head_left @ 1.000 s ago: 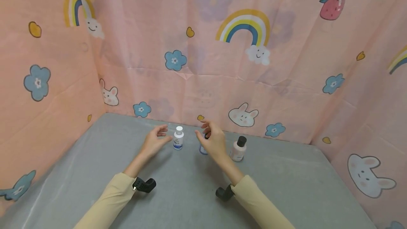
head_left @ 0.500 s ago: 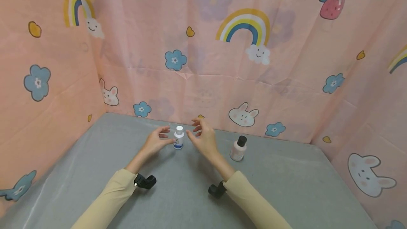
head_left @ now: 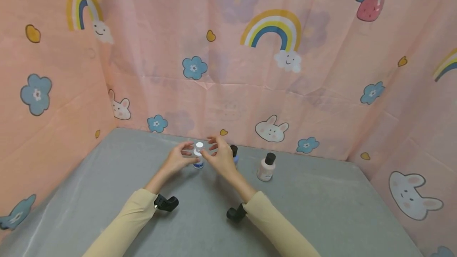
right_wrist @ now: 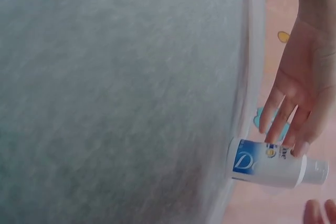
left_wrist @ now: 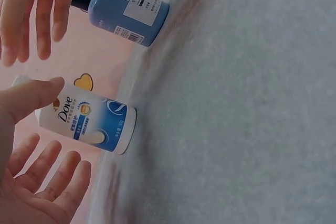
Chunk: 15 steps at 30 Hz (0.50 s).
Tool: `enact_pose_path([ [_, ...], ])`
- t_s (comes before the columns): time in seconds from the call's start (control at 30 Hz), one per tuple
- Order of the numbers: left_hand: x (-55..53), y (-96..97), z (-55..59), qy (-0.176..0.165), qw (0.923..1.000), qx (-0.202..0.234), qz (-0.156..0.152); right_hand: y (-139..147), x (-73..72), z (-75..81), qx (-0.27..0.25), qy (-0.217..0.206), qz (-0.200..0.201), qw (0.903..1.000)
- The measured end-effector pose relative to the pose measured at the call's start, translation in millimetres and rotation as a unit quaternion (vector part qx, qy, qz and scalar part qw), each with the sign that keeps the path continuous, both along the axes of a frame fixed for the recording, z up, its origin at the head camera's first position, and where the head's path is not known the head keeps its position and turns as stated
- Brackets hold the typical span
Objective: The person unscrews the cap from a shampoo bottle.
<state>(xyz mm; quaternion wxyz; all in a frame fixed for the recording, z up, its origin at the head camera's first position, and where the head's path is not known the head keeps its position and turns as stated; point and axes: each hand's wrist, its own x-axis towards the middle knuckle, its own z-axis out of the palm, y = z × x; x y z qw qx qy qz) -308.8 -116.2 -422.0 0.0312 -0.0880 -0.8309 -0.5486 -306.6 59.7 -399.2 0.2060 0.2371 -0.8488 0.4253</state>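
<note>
A white and blue Dove bottle [head_left: 198, 164] with a white cap stands upright on the grey table, between the two hands. My left hand [head_left: 177, 158] is at its left side, fingers relaxed and spread. In the left wrist view the thumb [left_wrist: 32, 98] overlaps the bottle's front; whether it touches is unclear. My right hand [head_left: 221, 160] hovers at the bottle's right, near cap height, its fingers loosely bent and holding nothing. Behind the right hand, a blue bottle [left_wrist: 128, 13] with a black cap stands partly hidden in the head view.
Right of the hands stands a pale pink bottle [head_left: 266, 170] with a black cap. The grey-covered table [head_left: 321, 209] meets a pink printed curtain [head_left: 228, 98] at the back and sides. Black cameras are strapped to both wrists.
The right hand has moved left from in front of the blue bottle to the Dove bottle, uncovering part of the blue one. My left hand has edged right, closer around the Dove bottle.
</note>
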Motion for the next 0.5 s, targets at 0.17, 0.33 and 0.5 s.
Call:
enact_pose_path([
  [0.17,-1.3,2.8,-5.1,0.015,0.9999,0.001,-0.006,-5,-0.8,-0.8,0.01,-0.036,0.009,0.9992],
  [0.33,-3.7,4.4,-12.8,0.023,0.9997,0.013,-0.003,-9,-2.2,-0.1,-0.003,-0.046,0.011,0.9989],
  [0.5,-7.0,7.5,-18.9,0.016,0.9994,0.03,0.002,-13,-4.2,0.9,-0.008,-0.055,0.005,0.9985],
])
